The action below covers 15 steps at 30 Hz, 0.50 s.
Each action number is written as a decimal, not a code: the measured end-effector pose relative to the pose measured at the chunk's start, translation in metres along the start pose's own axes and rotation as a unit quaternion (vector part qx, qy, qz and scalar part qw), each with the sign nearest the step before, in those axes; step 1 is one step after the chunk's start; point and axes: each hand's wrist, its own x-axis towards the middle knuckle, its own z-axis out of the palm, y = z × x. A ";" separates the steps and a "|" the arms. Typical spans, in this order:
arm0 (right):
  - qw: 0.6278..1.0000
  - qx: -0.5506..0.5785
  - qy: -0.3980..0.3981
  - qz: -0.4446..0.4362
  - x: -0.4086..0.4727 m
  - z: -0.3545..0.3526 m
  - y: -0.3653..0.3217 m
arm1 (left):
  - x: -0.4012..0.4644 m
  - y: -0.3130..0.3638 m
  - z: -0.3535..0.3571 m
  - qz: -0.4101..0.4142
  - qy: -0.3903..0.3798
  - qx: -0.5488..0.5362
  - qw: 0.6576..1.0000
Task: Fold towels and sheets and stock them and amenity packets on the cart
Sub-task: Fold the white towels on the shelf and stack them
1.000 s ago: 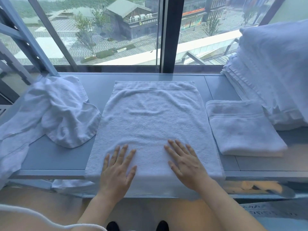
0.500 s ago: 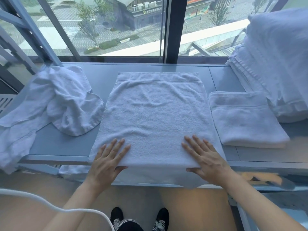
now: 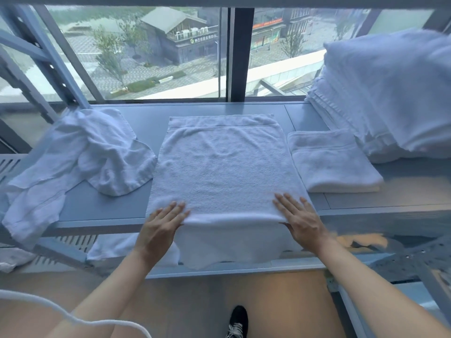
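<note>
head view: your left hand (image 3: 162, 225) and right hand (image 3: 300, 219) both rest on the near edge of the white towel (image 3: 223, 172), which lies spread flat on the grey shelf (image 3: 102, 208) between and beyond your hands. each hand is open, with fingers lying flat on top of the cloth and the thumb tucked below the fold at the shelf's front edge; you cannot tell whether they pinch the towel or only press it. the towel's near end hangs down over the shelf edge between your wrists. just beyond your right hand, to its outer side, a folded towel (image 3: 334, 162) lies beside the spread one. farther out on that side stands a tall stack of folded linens (image 3: 390, 98). beyond your left hand, to its outer side, a crumpled towel (image 3: 80, 154) sprawls on the shelf and droops over its edge.
</note>
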 end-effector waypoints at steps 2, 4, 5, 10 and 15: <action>0.999 0.017 0.045 0.015 -0.004 -0.009 -0.010 | 0.000 0.005 -0.016 -0.030 0.003 -0.016 0.999; 0.994 0.024 0.097 0.049 -0.013 -0.023 -0.023 | -0.004 0.007 -0.038 -0.058 0.021 -0.023 0.998; 0.991 0.022 0.114 0.069 -0.019 -0.031 -0.032 | -0.007 0.009 -0.050 -0.063 0.038 -0.023 0.997; 0.983 0.029 0.139 0.113 -0.060 -0.067 -0.068 | -0.040 0.012 -0.101 -0.068 0.090 -0.060 0.992; 0.978 0.025 0.162 0.130 -0.113 -0.103 -0.090 | -0.089 0.008 -0.134 -0.062 0.113 -0.094 0.987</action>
